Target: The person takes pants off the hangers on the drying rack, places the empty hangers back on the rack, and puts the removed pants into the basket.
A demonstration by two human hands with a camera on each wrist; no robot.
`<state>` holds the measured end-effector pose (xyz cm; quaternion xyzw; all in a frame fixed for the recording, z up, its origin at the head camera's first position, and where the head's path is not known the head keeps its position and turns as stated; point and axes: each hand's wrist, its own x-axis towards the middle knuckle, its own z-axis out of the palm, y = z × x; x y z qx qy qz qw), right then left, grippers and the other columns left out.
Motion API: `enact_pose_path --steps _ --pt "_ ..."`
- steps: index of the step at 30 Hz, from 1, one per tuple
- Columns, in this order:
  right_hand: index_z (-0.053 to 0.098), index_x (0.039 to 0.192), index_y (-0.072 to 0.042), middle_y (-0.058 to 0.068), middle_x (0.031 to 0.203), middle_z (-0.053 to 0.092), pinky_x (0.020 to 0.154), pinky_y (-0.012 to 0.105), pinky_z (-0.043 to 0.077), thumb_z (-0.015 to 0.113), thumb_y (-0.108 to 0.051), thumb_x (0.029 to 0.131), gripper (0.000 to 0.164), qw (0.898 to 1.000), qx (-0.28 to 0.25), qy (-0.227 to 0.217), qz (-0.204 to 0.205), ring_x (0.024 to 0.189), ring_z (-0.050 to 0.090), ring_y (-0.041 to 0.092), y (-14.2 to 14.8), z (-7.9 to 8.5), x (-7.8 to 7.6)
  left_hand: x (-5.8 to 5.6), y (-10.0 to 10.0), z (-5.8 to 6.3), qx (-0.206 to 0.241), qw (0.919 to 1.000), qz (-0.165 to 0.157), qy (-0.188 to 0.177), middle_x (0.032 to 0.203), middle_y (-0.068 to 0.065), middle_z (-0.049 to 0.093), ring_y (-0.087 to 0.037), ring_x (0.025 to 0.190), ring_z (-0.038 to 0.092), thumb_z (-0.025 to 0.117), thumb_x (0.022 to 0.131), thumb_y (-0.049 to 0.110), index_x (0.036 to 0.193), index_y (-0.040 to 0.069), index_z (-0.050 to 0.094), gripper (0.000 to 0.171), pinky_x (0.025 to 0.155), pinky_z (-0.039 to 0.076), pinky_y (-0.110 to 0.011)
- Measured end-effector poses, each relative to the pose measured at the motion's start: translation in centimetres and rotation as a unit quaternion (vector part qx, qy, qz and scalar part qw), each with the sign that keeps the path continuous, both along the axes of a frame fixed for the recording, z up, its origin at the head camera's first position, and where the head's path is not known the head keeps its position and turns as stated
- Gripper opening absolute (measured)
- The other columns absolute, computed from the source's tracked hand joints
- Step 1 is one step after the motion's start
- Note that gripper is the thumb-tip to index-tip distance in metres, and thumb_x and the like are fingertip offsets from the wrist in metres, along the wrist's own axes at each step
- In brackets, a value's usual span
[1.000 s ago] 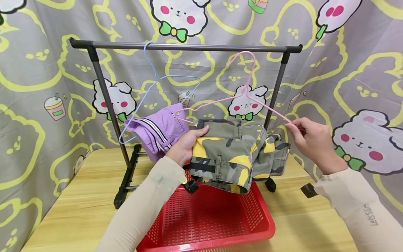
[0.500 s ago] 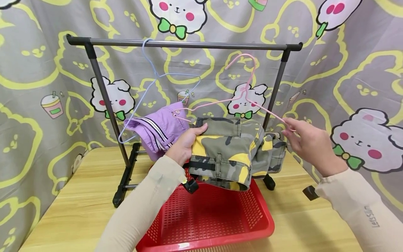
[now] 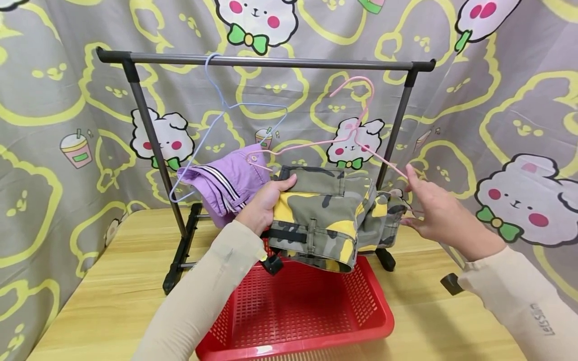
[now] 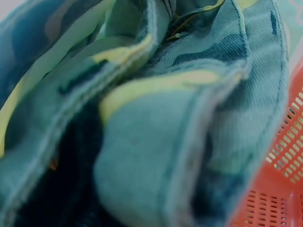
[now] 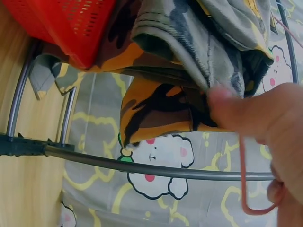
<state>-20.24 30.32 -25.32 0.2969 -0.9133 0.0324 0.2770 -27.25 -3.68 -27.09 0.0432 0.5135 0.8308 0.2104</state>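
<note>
Head view: your left hand (image 3: 262, 204) grips the yellow-grey camo fabric pants (image 3: 321, 208) above that red plastic basket (image 3: 387, 323); right hand (image 3: 444, 213) has thumb and index spread by the thin pink wire hanger (image 3: 355, 132). I'd steady that first, or the pants will probably bunch.

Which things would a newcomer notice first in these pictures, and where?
Probably the yellow-patched camouflage pants, gripped by the left hand above the red plastic basket. Next come the purple pants on the blue hanger at left on the rack, then the bunny-print curtain behind it.
</note>
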Motion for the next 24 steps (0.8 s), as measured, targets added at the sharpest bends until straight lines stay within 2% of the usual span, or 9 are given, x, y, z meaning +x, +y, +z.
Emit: enact_pose_path --steps 3,5,10,13,15,19,24 --pt "0.0 0.146 -0.007 0.016 0.1 0.053 0.073 0.05 0.043 0.085 0.001 0.052 0.127 1.0 0.007 -0.004 -0.007 0.082 0.051 0.03 -0.1 -0.2 -0.1 -0.1 -0.1 -0.1 0.001 1.0 0.0 0.005 0.07 -0.005 0.064 -0.018 0.059 0.063 0.056 0.09 0.024 0.085 0.006 0.057 0.019 0.059 0.052 -0.029" --pt "0.0 0.146 -0.007 0.017 0.095 0.051 0.069 0.049 0.043 0.085 0.002 0.051 0.127 1.0 0.009 0.008 -0.017 0.077 0.05 0.03 -0.2 -0.3 -0.1 -0.1 0.0 -0.1 0.004 1.0 0.0 0.006 0.07 -0.005 0.064 -0.018 0.059 0.064 0.056 0.091 0.023 0.086 0.006 0.057 0.018 0.059 0.053 -0.029" --pt "0.008 0.146 -0.008 0.017 0.087 0.047 0.055 0.04 0.041 0.083 0.009 0.05 0.123 0.997 0.007 0.067 -0.037 0.063 0.044 0.026 -0.2 -0.8 0.0 -0.2 0.2 -0.3 0.006 1.0 0.004 0.002 0.071 -0.005 0.064 -0.018 0.06 0.064 0.057 0.09 0.023 0.086 0.005 0.058 0.018 0.059 0.053 -0.03" --pt "0.016 0.145 -0.009 0.017 0.086 0.047 0.052 0.04 0.04 0.078 0.014 0.049 0.117 0.994 -0.01 0.098 -0.044 0.063 0.044 0.028 -0.3 -1.0 0.0 -0.3 0.2 -0.4 0.01 0.9999 0.005 -0.001 0.072 -0.005 0.064 -0.018 0.061 0.064 0.057 0.09 0.023 0.085 0.006 0.058 0.018 0.06 0.053 -0.03" --pt "0.026 0.143 -0.01 0.017 0.086 0.049 0.051 0.04 0.04 0.075 0.015 0.051 0.107 0.991 -0.038 0.116 -0.051 0.063 0.045 0.028 -0.5 -1.4 0.0 -0.3 0.2 -0.4 0.014 0.9999 0.007 -0.004 0.072 -0.004 0.065 -0.018 0.061 0.064 0.057 0.09 0.023 0.086 0.006 0.058 0.018 0.06 0.053 -0.03" --pt "0.048 0.13 -0.008 0.017 0.091 0.055 0.048 0.041 0.041 0.068 0.012 0.06 0.075 0.98 -0.119 0.139 -0.076 0.068 0.051 0.029 -0.8 -2.4 0.2 -0.4 0.1 -0.5 0.016 0.9998 0.011 -0.006 0.072 -0.004 0.064 -0.018 0.061 0.064 0.056 0.091 0.024 0.087 0.006 0.057 0.018 0.059 0.053 -0.03" --pt "0.053 0.112 0.003 0.019 0.092 0.056 0.055 0.044 0.041 0.068 0.01 0.065 0.05 0.962 -0.209 0.141 -0.108 0.074 0.051 0.032 -1.2 -3.5 0.6 -0.4 0.2 -0.4 0.017 0.9998 0.008 0.002 0.075 -0.004 0.064 -0.018 0.063 0.064 0.056 0.091 0.023 0.09 0.007 0.055 0.016 0.061 0.053 -0.03"
